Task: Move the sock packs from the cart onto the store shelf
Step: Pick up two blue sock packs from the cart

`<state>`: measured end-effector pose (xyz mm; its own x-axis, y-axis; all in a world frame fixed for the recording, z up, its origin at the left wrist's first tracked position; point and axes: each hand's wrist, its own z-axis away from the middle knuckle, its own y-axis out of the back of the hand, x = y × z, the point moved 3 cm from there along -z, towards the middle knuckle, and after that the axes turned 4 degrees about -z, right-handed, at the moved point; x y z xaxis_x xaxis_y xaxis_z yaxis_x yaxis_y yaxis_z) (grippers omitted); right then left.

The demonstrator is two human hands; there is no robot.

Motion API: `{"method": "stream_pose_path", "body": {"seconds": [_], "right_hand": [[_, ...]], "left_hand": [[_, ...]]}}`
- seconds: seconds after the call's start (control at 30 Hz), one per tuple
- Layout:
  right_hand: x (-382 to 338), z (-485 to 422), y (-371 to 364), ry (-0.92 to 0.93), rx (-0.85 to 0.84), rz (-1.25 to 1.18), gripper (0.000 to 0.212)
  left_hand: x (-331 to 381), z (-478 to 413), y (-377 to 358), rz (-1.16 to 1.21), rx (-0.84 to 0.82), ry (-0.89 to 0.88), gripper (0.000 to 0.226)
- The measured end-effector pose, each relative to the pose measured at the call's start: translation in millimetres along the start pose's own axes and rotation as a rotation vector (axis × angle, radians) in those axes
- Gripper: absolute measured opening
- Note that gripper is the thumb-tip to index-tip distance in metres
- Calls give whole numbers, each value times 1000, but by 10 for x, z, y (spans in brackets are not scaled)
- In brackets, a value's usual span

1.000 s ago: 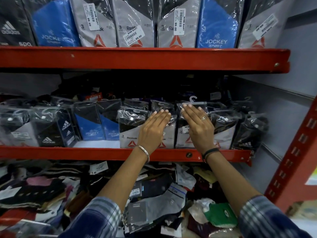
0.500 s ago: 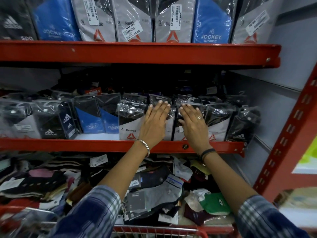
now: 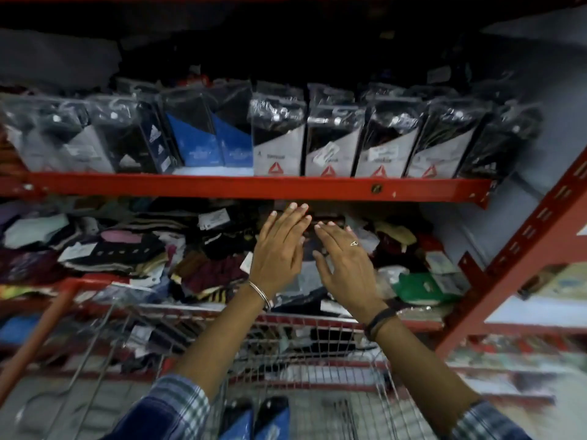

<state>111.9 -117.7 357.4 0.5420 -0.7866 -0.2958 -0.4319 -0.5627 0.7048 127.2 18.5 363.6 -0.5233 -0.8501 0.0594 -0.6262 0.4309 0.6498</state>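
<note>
A row of sock packs (image 3: 330,144) in clear plastic stands upright along the red store shelf (image 3: 222,185): grey-and-black ones with a red triangle at centre and right, blue ones (image 3: 203,141) further left. My left hand (image 3: 279,249) and my right hand (image 3: 343,265) hover side by side below that shelf, fingers spread, holding nothing. Under my arms is the wire cart (image 3: 305,344), with two blue sock packs (image 3: 257,420) at its bottom.
The shelf below holds a messy heap of loose socks (image 3: 133,249) and a green pack (image 3: 419,287). A red upright post (image 3: 521,249) slants at the right. The cart's red handle bar (image 3: 41,328) runs at the left. More shelving lies lower right.
Both hands have left the sock packs on the shelf and dropped below its edge. The view has tilted down, bringing the cart into sight.
</note>
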Motion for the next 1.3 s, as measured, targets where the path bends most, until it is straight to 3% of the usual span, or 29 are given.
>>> {"method": "stream_pose_path", "body": {"seconds": [0.17,0.33,0.47,0.77,0.93,1.03,1.13,1.2,1.3], "right_hand": [[-246,595,-512,-122,-177,-108,42],[-434,1117,-1007,-220,-387,-161,39],[-494,1514,-1464,-325,-624,-175,37],[-356,2395,-2600,-471,-1014,-270,36],[-139,2865,-3216,-550,-1283,-215,64],[-15,3024,-3457,-532,-1435,-170,92],[53,3103,-3631,-560,-1493,-179,101],[59,3118,-3694,-565,-1495,-167,100],[65,3125,-3718,-622,-1407,-171,81]], "left_hand": [[-163,904,-61,93,-168,83,38],[-407,1805,-193,170,-441,212,36],[-592,2499,-329,196,-631,316,39],[-948,3738,-898,274,-923,502,42],[-1040,4286,-1332,309,-1275,641,65],[-1107,4505,-1545,309,-1361,630,79],[-1148,4646,-1713,301,-1486,615,84],[-1175,4667,-1790,347,-1484,662,85],[-1206,4664,-1847,408,-1456,734,79]]}}
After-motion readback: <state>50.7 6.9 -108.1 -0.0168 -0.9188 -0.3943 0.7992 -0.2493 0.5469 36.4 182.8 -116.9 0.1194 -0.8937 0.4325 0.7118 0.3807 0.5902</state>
